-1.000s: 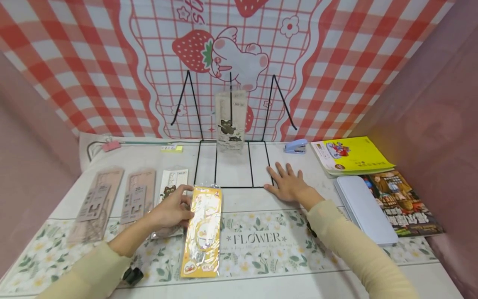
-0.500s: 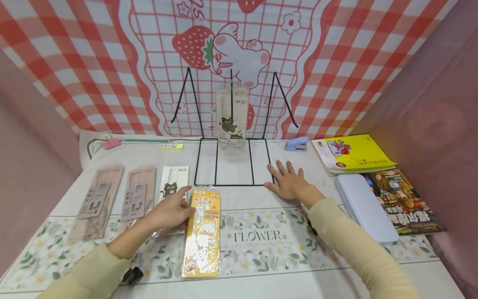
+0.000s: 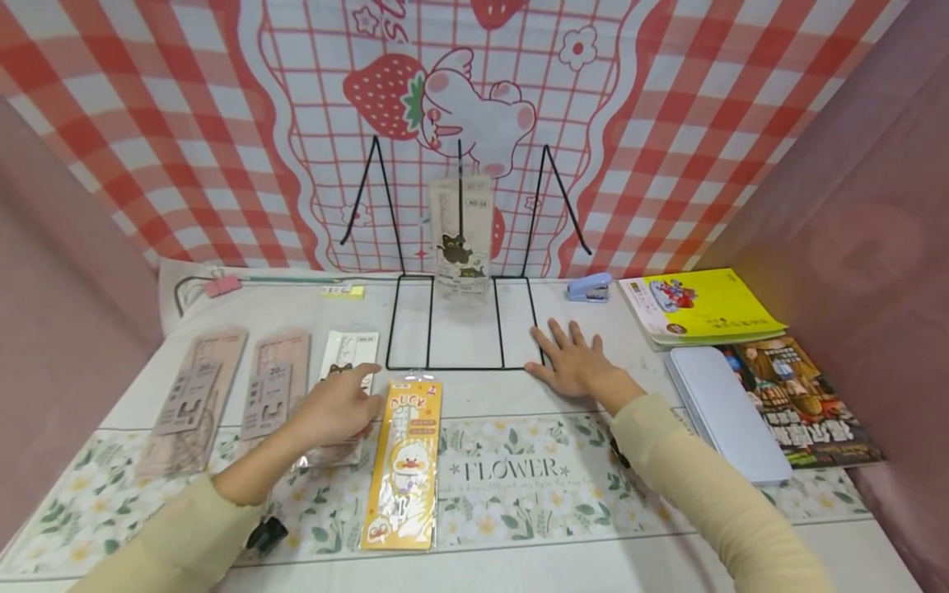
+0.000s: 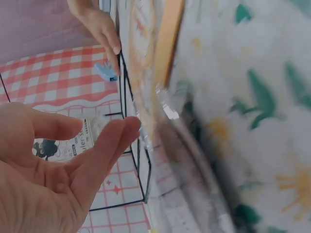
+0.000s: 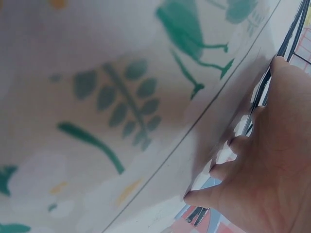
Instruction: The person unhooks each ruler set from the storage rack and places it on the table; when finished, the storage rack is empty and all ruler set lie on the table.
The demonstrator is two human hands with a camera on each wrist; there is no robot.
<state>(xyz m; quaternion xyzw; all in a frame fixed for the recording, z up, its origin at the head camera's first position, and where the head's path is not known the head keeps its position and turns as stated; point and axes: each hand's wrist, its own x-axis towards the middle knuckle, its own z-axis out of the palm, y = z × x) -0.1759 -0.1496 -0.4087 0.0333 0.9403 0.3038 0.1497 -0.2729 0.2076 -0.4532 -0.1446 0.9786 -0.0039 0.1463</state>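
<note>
Duck packet lies beside the left hand, whose parted grip holds nothing; the right hand rests spread at the wire rack.

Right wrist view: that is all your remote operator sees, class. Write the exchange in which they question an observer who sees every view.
Operator: I see the right hand by the black wire rack. Where is the left hand?
Observer: Just left of the yellow duck packet, as the head view shows.
Operator: Does anything hang on the rack?
Observer: Yes, a cat-printed packet hangs at its middle hook.
</note>
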